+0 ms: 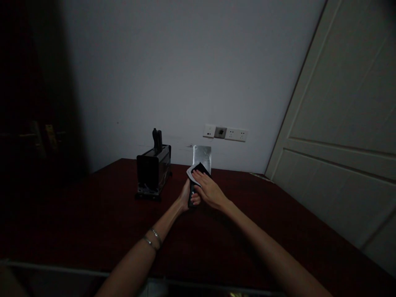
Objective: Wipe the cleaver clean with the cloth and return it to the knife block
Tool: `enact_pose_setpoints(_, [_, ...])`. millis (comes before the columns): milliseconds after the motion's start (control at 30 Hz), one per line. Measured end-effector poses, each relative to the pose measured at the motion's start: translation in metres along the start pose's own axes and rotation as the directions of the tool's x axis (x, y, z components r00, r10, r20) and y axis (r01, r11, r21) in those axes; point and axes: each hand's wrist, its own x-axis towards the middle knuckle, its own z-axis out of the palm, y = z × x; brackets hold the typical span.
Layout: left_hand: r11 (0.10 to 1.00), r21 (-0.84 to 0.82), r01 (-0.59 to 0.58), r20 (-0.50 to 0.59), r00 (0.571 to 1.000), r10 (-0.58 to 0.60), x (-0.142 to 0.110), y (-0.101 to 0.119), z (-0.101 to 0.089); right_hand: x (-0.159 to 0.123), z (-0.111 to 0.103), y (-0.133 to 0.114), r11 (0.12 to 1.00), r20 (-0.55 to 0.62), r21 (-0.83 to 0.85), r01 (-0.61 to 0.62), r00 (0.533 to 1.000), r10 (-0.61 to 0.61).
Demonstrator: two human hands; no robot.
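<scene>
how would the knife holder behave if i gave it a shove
The knife holder would likely stay stiff, as its sides look flat and straight-edged. It might slide before tipping, since it sits low on a broad base on the table. The black handles sticking out of the top could wobble a bit.

Pale wall point(185, 74), dark red table point(102, 214), dim light

The only view looks from the person's head, forward and down over the table point(102, 214) toward the wall point(179, 70).
</scene>
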Motion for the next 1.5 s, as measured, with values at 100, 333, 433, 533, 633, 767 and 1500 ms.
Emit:
enact_pose_setpoints(100, [1.0,0.02,-0.009,0.094,0.996,0.007,-0.002,0.001,0.003,0.01,-0.007,0.019,0.999,-0.05,0.0,-0.034,0.998,0.033])
enact_pose_setpoints(333, [0.999,0.035,-0.004,0.22,0.976,-0.004,-0.001,0.002,0.001,0.006,-0.011,0.037,0.992,-0.13,-0.04,-0.119,0.985,0.112])
enact_pose_setpoints(433, [1.0,0.014,-0.028,0.174,0.984,0.025,-0.001,0.003,-0.002,-0.015,-0.005,0.018,0.999,-0.061,-0.026,-0.033,0.998,0.031])
enact_pose_setpoints(533, [1.0,0.001,-0.025,0.15,0.988,0.024,-0.002,0.004,-0.002,-0.027,-0.004,0.011,1.0,-0.04,-0.015,0.007,0.999,-0.008])
enact_pose_setpoints(633, [1.0,0.017,0.003,0.189,0.982,-0.007,-0.004,0.004,0.002,-0.023,-0.011,0.02,1.0,-0.059,-0.02,-0.017,0.998,0.015])
enact_pose_setpoints(767, [0.999,0.028,0.019,0.238,0.971,-0.025,-0.004,0.002,0.003,-0.01,-0.016,0.028,0.996,-0.128,-0.011,-0.092,0.988,0.09])
enact_pose_setpoints(1500, [0.996,0.08,0.027,0.24,0.97,-0.046,-0.006,0.002,0.002,0.013,-0.02,0.032,0.936,-0.267,0.337,-0.099,0.944,0.196])
